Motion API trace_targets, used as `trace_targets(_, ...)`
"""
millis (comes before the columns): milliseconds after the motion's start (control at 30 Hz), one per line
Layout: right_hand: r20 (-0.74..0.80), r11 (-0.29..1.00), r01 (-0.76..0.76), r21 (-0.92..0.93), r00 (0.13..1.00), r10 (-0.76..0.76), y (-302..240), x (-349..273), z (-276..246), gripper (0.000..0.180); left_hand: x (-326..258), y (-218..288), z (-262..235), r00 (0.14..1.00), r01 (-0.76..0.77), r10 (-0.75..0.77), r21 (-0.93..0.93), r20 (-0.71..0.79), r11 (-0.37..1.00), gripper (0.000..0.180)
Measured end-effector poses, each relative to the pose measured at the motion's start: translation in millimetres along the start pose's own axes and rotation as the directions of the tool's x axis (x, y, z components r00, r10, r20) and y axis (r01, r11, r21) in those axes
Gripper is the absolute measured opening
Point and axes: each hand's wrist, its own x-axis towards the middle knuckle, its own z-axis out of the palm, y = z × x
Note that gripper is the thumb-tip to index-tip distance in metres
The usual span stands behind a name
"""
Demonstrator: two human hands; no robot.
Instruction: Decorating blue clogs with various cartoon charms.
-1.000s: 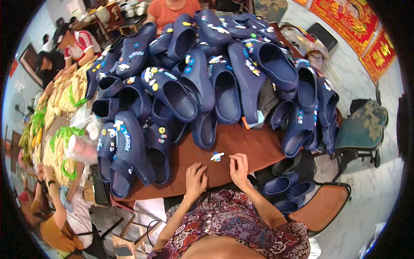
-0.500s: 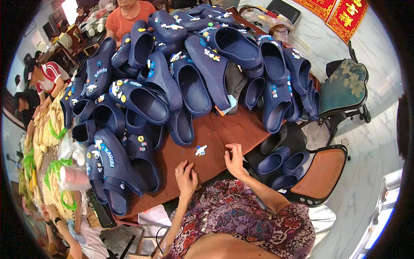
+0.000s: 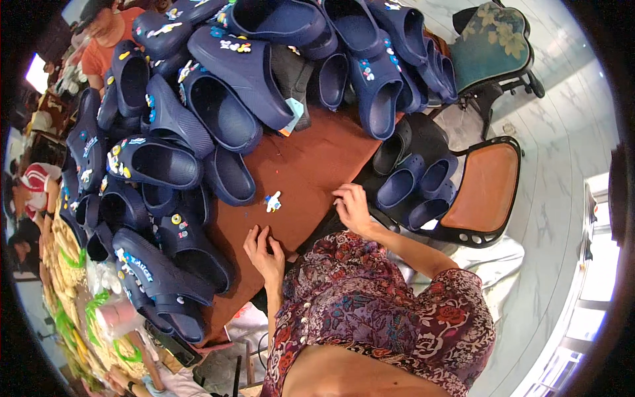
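Two empty hands flank a charm beside piled clogs.

Short-sleeved top — maroon and purple floral print, seemingly paisley — bare forearms.

Your single head-worn fisheye looks steeply down from above your own chest, close over the brown table. Your patterned top fills the lower frame; your left hand and right hand sit near centre. Navy clogs crowd the upper left, a chair right. Edges bend toward the dark rim. No second view is given.
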Motion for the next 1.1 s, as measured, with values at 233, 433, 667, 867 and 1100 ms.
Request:
trace_targets(233, -0.155, 0.804, -0.374, -0.461, 0.927, 0.342, 101, -53, -58, 0.051, -4, -2, -1, 1.000, -0.008, 0.008, 0.022, 0.008, 1.000, 0.027)
trace_targets(433, -0.163, 0.563, -0.566, -0.602, 0.777, 0.608, 182, -65, -89, 0.064, -3, -3, 0, 1.000, -0.014, 0.014, 0.025, 0.011, 1.000, 0.027)
trace_targets(667, -0.061, 0.382, -0.575, -0.724, 0.605, 0.794, 248, -54, -88, 0.051, -2, 3, -6, 1.000, 0.009, -0.009, 0.016, -0.011, 1.000, 0.027)
trace_targets(867, -0.038, 0.397, -0.579, -0.712, 0.596, 0.802, 253, -46, -89, 0.046, -1, -2, 0, 0.999, 0.010, -0.011, -0.017, -0.042, 1.000, 0.026)
trace_targets(1100, -0.174, 0.499, -0.725, -0.475, 0.633, 0.754, 233, -54, -85, 0.038, -1, -4, -4, 0.998, 0.035, -0.036, -0.007, -0.050, 0.999, 0.026)
